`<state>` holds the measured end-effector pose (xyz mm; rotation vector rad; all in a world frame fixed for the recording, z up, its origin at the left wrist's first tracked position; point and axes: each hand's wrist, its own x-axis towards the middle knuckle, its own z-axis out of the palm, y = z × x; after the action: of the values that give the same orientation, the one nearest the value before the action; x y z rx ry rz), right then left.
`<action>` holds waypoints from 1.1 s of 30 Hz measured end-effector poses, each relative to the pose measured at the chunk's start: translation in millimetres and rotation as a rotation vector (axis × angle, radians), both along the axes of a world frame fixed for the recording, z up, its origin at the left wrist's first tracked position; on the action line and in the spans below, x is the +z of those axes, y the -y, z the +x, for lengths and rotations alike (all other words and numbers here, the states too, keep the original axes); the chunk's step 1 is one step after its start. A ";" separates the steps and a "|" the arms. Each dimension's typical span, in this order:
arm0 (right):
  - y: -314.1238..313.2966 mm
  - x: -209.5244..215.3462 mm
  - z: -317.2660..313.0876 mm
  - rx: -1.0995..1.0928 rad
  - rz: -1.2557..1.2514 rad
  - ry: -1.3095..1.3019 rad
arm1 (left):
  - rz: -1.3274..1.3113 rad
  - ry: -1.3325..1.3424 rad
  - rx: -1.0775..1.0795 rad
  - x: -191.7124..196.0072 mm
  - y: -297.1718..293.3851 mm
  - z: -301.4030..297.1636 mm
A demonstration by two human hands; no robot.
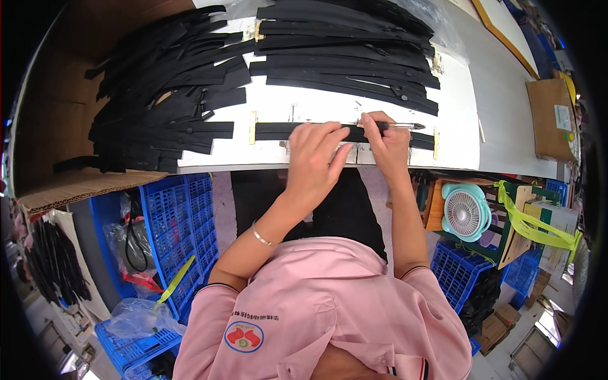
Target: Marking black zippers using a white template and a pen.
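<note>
— What's in front of you, biggest first?

— A long white worktable (468, 107) runs across my view. On its left a large heap of flat black strips (164, 95) spills over a brown cardboard sheet (50, 126); a second, neater stack of black strips (345, 50) lies at the far side, to the right of the heap. Below the table edge sit blue plastic crates (180, 221) on my left and a small pale green fan (465, 212) on my right.

— And the piece in your hands?

— One single black strip (269, 131) lies flat along the near edge of the table, between two small tan stops.

— Your hands?

— My left hand (315, 158) lies flat on the strip, fingers spread and pressing it down. My right hand (387, 142), just beside it, pinches a slim silver pen (399, 126), which lies along the strip with its tip pointing right.
</note>
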<state>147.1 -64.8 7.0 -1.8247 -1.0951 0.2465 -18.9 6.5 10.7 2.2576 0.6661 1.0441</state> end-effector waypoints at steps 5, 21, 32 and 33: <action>0.1 -1.3 0.0 -0.013 0.020 -0.001 | -0.030 -0.031 0.024 -6.9 -2.5 26.8; 5.5 -0.7 5.9 0.078 0.108 0.002 | -0.027 -0.015 0.019 -9.7 -1.9 30.2; 60.0 32.8 62.1 -0.153 0.266 -0.466 | -0.016 -0.086 0.022 -9.2 -0.7 28.1; 65.3 28.1 71.9 -0.190 0.194 -0.454 | -0.011 -0.085 0.014 -8.8 -0.3 28.0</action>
<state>219.0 -130.0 35.1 -1.5829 -0.6037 0.4035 9.1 6.8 1.9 2.3010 0.7225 0.9538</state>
